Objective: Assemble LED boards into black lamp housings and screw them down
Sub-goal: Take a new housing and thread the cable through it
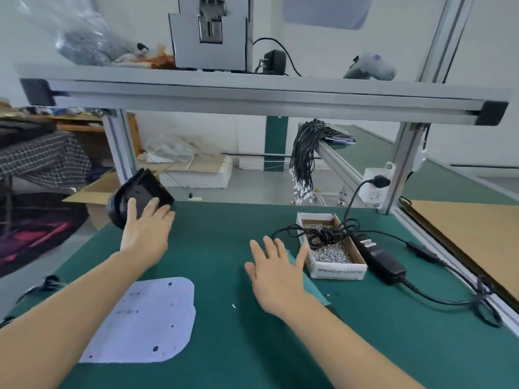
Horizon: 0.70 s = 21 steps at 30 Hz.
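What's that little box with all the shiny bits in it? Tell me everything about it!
The small cardboard box is open-topped, white outside and brown inside, printed "SPRING BALANCER" on its front. It lies flat on the green mat, right of the right hand, whose fingertips come close to it. It holds a heap of small silvery screws, with a coiled black cable draped across its top.

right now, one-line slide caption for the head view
Left hand holds a black lamp housing at the green table edge; right hand hovers open beside the screw box.

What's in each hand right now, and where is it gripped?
Left hand holds the black lamp housing by its near edge. Right hand holds nothing.
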Motion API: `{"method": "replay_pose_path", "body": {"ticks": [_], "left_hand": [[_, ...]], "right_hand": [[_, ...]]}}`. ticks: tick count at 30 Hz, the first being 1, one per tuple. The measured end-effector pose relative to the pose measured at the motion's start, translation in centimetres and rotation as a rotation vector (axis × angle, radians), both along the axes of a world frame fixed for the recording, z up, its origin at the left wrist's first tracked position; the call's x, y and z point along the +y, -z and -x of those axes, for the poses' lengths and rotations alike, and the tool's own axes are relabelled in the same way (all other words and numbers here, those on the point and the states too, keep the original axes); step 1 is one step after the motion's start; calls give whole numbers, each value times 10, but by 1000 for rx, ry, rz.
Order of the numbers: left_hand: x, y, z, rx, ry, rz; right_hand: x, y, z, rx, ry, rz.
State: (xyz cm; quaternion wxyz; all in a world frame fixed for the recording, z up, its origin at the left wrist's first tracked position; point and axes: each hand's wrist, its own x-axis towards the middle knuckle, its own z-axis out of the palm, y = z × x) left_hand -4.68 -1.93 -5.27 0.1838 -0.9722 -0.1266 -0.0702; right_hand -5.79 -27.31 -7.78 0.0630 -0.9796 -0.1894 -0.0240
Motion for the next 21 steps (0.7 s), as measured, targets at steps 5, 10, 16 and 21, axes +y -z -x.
{"method": "replay_pose_path", "body": {"ticks": [5,10,16,21], "left_hand": [[34,4,-16,165,-39,-298],[41,6,-24,175,-13,-396],[56,7,-27,153,32,-450],[49,7,-24,99,130,-447]], "right_hand": [[8,3,7,-25,-21,40],[3,4,6,-34,-15,78],[5,2,6,-18,-29,84],[9,-3,8,-37,-25,65]]}}
